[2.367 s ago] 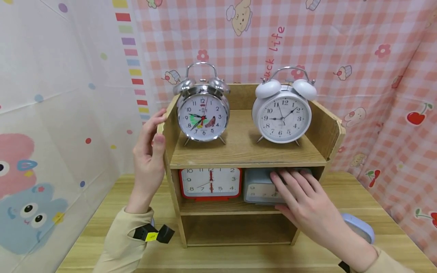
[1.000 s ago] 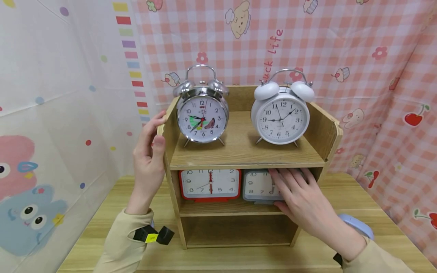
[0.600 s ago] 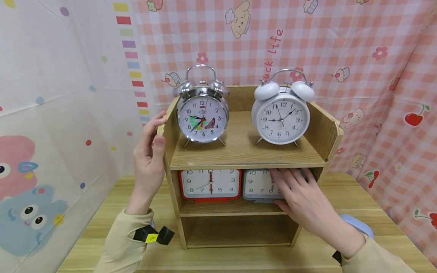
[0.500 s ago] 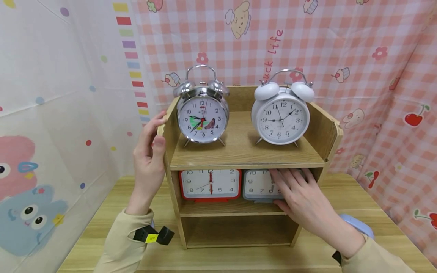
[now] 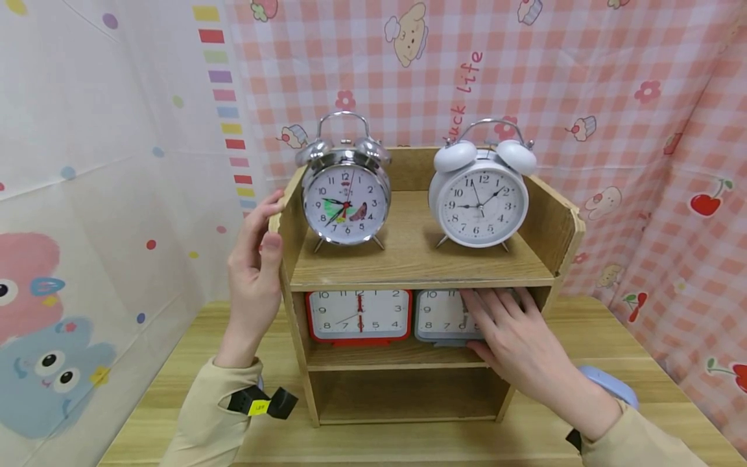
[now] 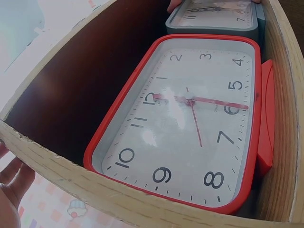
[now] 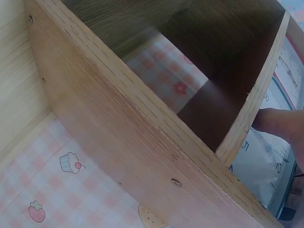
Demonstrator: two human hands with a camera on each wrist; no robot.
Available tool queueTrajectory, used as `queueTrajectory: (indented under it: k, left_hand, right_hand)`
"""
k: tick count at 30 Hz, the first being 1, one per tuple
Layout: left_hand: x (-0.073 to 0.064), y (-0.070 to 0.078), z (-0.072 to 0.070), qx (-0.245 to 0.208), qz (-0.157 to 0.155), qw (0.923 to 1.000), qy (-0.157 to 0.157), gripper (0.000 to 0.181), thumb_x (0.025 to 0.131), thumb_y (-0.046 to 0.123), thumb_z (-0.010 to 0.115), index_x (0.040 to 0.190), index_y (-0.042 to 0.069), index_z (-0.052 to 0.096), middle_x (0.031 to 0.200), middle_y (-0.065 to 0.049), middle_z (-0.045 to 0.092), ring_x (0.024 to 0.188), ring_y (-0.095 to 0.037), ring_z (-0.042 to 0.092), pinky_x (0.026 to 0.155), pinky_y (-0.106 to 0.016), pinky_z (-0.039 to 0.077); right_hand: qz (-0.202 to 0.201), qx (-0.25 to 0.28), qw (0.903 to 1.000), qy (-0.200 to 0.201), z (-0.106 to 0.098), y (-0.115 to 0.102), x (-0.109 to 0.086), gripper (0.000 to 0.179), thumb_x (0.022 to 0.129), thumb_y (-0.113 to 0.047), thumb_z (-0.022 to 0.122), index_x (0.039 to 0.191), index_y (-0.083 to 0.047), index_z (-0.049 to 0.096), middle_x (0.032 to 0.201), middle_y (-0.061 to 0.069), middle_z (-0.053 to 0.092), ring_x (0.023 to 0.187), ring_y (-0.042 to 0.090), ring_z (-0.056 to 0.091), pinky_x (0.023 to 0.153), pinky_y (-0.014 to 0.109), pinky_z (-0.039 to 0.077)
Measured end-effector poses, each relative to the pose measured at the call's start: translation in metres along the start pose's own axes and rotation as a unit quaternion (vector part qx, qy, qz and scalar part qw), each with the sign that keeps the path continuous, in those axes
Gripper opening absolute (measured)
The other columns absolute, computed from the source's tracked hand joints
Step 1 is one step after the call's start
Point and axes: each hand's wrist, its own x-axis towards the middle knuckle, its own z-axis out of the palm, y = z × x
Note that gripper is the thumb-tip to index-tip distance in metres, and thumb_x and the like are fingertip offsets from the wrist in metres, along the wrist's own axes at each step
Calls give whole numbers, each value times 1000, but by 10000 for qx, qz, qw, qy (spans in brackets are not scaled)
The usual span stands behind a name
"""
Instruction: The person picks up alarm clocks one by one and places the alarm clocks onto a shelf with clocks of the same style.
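My left hand (image 5: 252, 275) grips the upper left side panel of a small wooden shelf (image 5: 423, 269), thumb in front and fingers behind the edge. On the middle level, my right hand (image 5: 519, 347) holds a grey-blue alarm clock (image 5: 434, 316), its fingers reaching over the upper part and its thumb at the lower edge. That hand covers the clock's right half. Beside it on the left stands a red-framed alarm clock (image 5: 379, 318), upright and facing out. The left wrist view shows the red clock (image 6: 185, 123) close up, with the grey-blue clock (image 6: 213, 19) behind it.
On the top board stand a silver twin-bell alarm clock (image 5: 347, 220) at left and a white twin-bell alarm clock (image 5: 480, 214) at right. Below is the bottom compartment (image 5: 408, 394). A light blue rounded object (image 5: 609, 384) shows by the right forearm. The shelf stands on a wooden table (image 5: 192, 389).
The grey-blue clock was tilted back 2.4 seconds ago with its top showing; my right hand has set it upright, level with the red clock. Since one second ago, almost nothing has moved.
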Motion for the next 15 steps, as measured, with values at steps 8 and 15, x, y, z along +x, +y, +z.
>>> queueTrajectory:
  k: [8,15]
  left_hand:
    - [-1,1,-1,118,-48,9999,-31,51,112,37,50,140,-5,56,156,-17,56,148,-15,50,126,-27,40]
    - [-1,2,-1,141,-66,9999,-61,51,112,37,49,140,-4,56,157,-17,55,149,-15,50,126,-27,40]
  right_hand:
    - [22,-56,10000,-73,1,0,0,106,58,-33,102,145,2,53,131,24,65,108,40,63,93,59,51]
    - [36,-82,9999,-81,1,-1,-1,106,58,-33,102,146,1,53,131,24,65,110,40,63,94,60,51]
